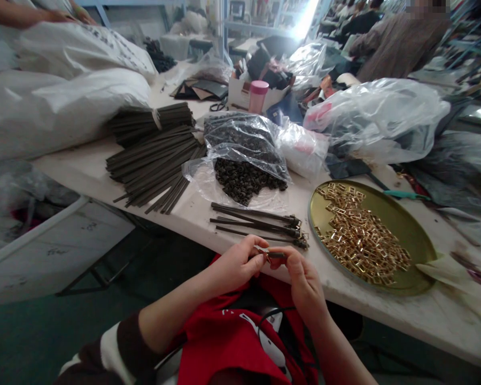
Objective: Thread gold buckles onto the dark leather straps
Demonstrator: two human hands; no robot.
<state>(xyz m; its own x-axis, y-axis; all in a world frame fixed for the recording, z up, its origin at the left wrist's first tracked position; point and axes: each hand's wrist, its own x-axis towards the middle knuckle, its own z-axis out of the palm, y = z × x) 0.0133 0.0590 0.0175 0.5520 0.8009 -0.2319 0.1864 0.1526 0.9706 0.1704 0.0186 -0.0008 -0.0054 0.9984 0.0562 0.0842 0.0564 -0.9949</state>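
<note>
My left hand (242, 262) and my right hand (305, 280) meet just over the table's front edge, fingers pinched. Between them is a dark strap (278, 255), held at both sides, with a small gold buckle (268, 258) at my left fingertips. Just behind lie several dark straps (252, 218) with gold buckles at their right ends. Farther back, small black loops (244, 179) spill from a clear plastic bag (246, 131). To the right a round gold-coloured tray (414, 235) holds a heap of gold buckles (361, 238).
Bundles of dark strips (152, 155) lie left on the white table (84, 163), beside large white sacks (76, 96). A pink-lidded jar (258, 96), clear plastic bags (380, 117) and a teal-handled tool (406, 194) are farther back. Other people are at the far left and back right.
</note>
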